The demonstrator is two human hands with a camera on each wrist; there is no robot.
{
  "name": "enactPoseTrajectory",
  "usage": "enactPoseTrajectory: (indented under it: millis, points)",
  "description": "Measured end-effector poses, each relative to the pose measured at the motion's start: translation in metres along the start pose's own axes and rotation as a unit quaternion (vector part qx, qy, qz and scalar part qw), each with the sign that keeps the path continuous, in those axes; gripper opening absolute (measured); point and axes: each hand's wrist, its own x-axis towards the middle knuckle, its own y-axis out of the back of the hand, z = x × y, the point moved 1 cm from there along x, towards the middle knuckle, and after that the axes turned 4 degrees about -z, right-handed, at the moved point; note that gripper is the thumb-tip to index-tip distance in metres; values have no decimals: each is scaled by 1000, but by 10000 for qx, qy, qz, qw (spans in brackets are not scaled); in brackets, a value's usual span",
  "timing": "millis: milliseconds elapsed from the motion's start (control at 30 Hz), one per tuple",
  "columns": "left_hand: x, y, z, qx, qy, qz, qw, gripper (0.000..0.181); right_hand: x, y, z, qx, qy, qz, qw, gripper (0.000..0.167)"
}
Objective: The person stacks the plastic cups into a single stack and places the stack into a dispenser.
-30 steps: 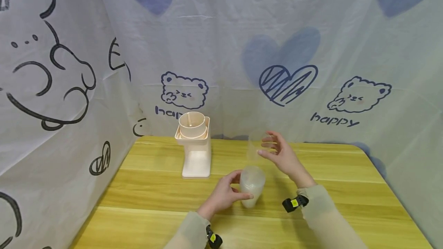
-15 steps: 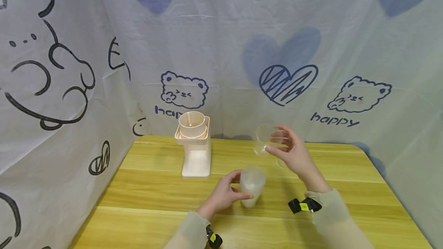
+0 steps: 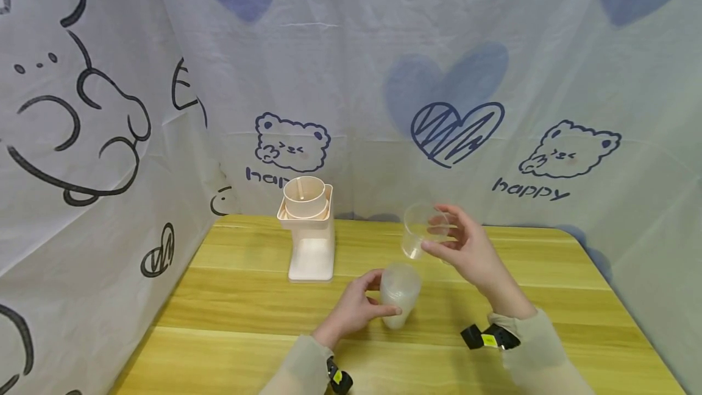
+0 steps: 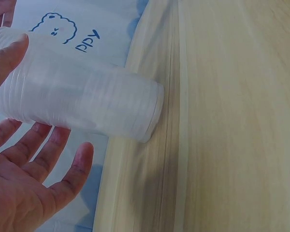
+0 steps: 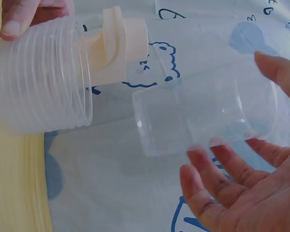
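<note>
A nested stack of clear plastic cups [image 3: 399, 297] stands at the table's middle, mouths up. My left hand [image 3: 356, 308] grips it from the left, thumb in front; in the left wrist view, the thumb and fingertips lie on opposite sides of the stack [image 4: 96, 94]. Behind and to the right, my right hand [image 3: 463, 245] holds a single clear plastic cup [image 3: 418, 231] above the table, between thumb and fingers. The right wrist view shows this cup [image 5: 198, 111] apart from the stack, with no contents visible.
A cream-coloured stand [image 3: 311, 252] with a round cup-shaped top is at the back left of the wooden table [image 3: 236, 309]. Printed white cloth [image 3: 356, 157] hangs behind and at the sides. A faint curved clear edge shows under my right hand; I cannot tell what it is.
My right hand has moved rightward with the single cup, away from above the stack. The cup then dropped slightly and became more upright. My left hand and the stack have stayed put.
</note>
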Motion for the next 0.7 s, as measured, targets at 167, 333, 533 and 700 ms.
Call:
enactPoseTrajectory:
  millis: [167, 333, 533, 700]
  points:
    - [-1, 0, 1, 32, 20, -7, 10000, 65, -5, 0, -2, -65, -85, -51, 9999, 72]
    - [-1, 0, 2, 13, 18, -1, 10000, 65, -11, -2, -7, -323, -236, -165, 9991, 73]
    - [0, -1, 1, 9, 5, 2, 10000, 64, -15, -6, -10, -291, -251, -325, 9987, 71]
    - [0, 0, 2, -11, 35, -16, 10000, 64, -17, -8, -10, -193, -130, -540, 9983, 69]
